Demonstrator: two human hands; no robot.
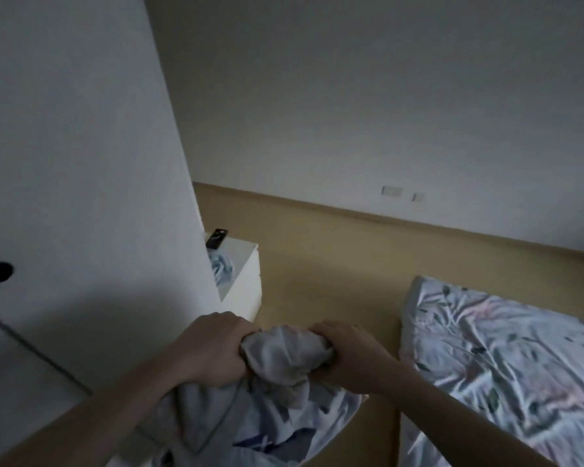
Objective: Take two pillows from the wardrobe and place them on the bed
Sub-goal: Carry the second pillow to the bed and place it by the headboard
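Both hands, left hand (213, 348) and right hand (348, 355), have fingers clamped on a bunched pale floral fabric pillow (277, 362), with the floral-sheeted bed (506, 358) right.

The wardrobe (81, 197) stands at nine o'clock, with a low cabinet (241, 274) just behind it at eleven. The bed (506, 365) lies at three o'clock, and bare floor (334, 281) runs between them toward twelve.

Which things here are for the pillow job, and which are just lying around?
For the job:
pillow, gripped by left hand and right hand
bed
wardrobe

Just lying about:
black gadget on the white drawers
blue cloth
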